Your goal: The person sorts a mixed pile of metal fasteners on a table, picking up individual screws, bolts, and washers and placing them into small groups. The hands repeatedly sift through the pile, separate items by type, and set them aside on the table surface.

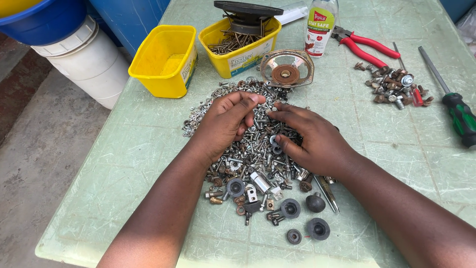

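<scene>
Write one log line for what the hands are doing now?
left hand: on screw pile | right hand: on pile, fingers sorting | nearby: yellow tubs, red pliers, screwdriver

An informal outdoor repair workshop.
A worn green bench point(139, 149) carries a heap of screws and bolts point(248, 159), red pliers point(367, 47), a screwdriver point(453, 104) and yellow tubs point(166, 59), over a bare concrete floor point(34, 164).

Screwdriver point(458, 116) handle cut off – right edge (fingertips' grip unclear)
</scene>
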